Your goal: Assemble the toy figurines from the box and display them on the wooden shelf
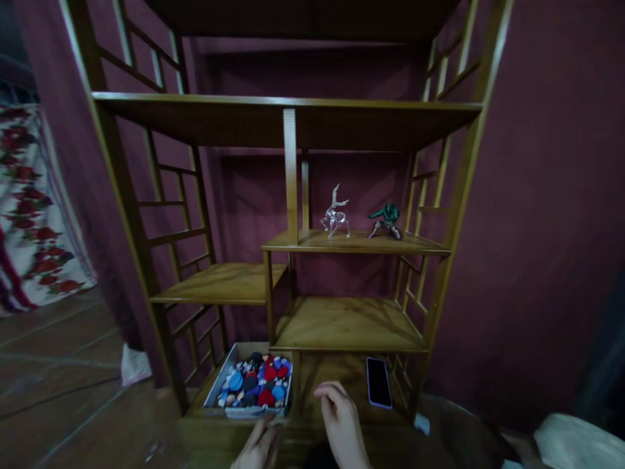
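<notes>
My left hand (258, 447) is low in the view, just in front of the near edge of a shallow cardboard box (219, 384). Blur and dim light smear its fingers, so what they hold, if anything, is unclear. Small figures (251, 383) in red, blue, black and white fill the box. My right hand (340, 422) hovers over the bottom board, right of the box. Its fingers curl in toward the thumb, and no object shows in them. Farther right, a phone (379, 383) with a dark screen and purple edge lies flat on that board.
A wooden shelf unit (288, 101) stands against a dark red wall (551, 195). On its middle right board (356, 245) are a clear glass deer (335, 215) and a crouching green figure (387, 220). A floral curtain (39, 215) hangs at left; a pale bag (576, 440) lies lower right.
</notes>
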`<state>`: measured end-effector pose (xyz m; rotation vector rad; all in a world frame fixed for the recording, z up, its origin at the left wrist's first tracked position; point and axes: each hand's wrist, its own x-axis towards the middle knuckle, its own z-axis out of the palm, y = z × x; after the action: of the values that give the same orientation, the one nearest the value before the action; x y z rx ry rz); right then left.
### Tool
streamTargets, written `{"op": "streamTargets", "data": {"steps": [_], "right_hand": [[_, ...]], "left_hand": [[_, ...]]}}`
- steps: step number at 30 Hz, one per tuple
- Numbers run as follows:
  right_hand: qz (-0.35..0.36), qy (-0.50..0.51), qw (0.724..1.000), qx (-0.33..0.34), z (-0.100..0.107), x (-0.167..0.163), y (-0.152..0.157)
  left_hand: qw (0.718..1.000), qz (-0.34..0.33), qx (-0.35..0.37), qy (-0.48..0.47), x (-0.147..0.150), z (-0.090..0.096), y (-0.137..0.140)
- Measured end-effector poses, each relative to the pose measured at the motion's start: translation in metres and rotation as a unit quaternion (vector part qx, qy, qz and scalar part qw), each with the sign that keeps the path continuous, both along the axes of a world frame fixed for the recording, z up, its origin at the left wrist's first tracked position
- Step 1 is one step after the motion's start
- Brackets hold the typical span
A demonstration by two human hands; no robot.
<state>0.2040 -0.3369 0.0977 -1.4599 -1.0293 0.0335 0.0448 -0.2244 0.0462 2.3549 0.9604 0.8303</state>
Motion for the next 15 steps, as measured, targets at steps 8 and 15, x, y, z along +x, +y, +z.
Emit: {"op": "streamTargets", "data": {"steps": [8,15], "right_hand": [[0.106,0.01,0.99,-0.097,-0.027,-0.05,0.014],[0.146,-0.007,0.976,-0.159,-0.054,-0.06,0.048]], "left_hand": [[0.975,0.112,-0.114,-0.157,-0.064,0.002,0.021],[0.899,0.192,-0.267,-0.288,-0.059,-0.013,0.088]]}}
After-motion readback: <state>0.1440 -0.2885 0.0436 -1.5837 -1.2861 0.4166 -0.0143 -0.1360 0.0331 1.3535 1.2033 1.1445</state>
